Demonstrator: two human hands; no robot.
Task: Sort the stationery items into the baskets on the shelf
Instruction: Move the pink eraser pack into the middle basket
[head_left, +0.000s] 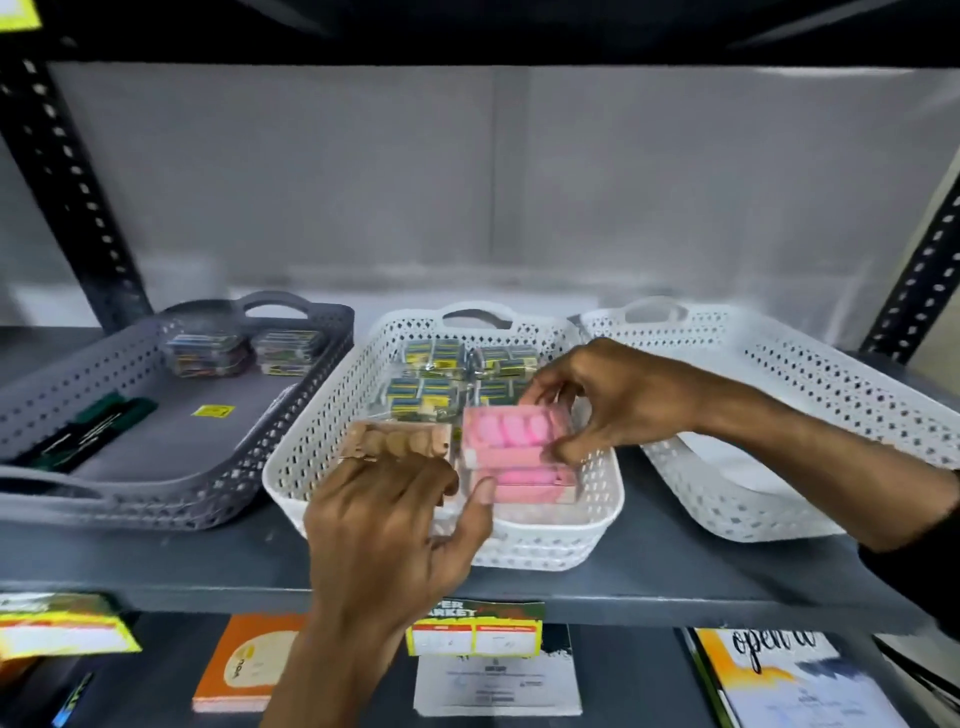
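1. Baskets line the shelf (675, 577): grey basket (171, 499) at nine o'clock holds flat packs, kept apart by kind.
2. My left hand (384, 535) steadies the tan box (400, 441) in the middle basket (592, 519), fingers loosely spread.
3. My right hand (613, 400) pinches the pink box (514, 434), stacking it on another.
4. White basket (810, 395) at three o'clock awaits items.

Your left hand (387, 530) wore a thin ring, both forearms were bare, and a dark sleeve (930, 566) covered your right upper arm.

The left hand (384, 525) hides the tan pack's (400, 439) near end; package labels are blurred.
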